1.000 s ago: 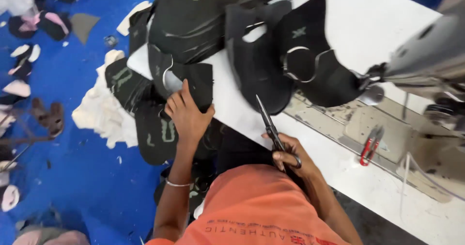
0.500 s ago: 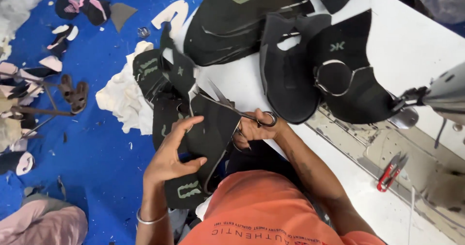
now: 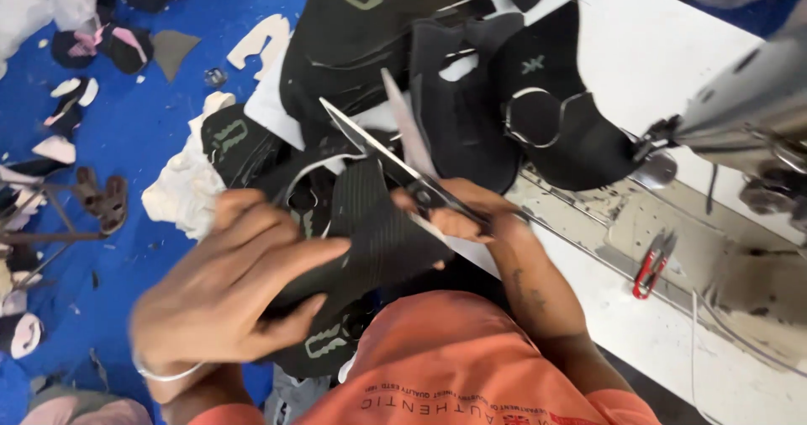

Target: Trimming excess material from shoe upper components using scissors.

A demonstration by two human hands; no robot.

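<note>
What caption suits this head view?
Left hand holds a black fabric piece while right hand opens scissors.

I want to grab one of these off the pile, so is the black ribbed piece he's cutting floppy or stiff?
Probably flexible but not limp: the black ribbed piece curves gently in the left hand without drooping. It looks thin and light, since fingers alone support it. The ribbed surface likely grips well. The right hand works open scissors at its edge.

Your left hand (image 3: 227,299) lifted the black fabric piece (image 3: 370,240) off the tabletop; your right hand (image 3: 458,215) brought the scissors (image 3: 382,147) over, blades now open.
</note>
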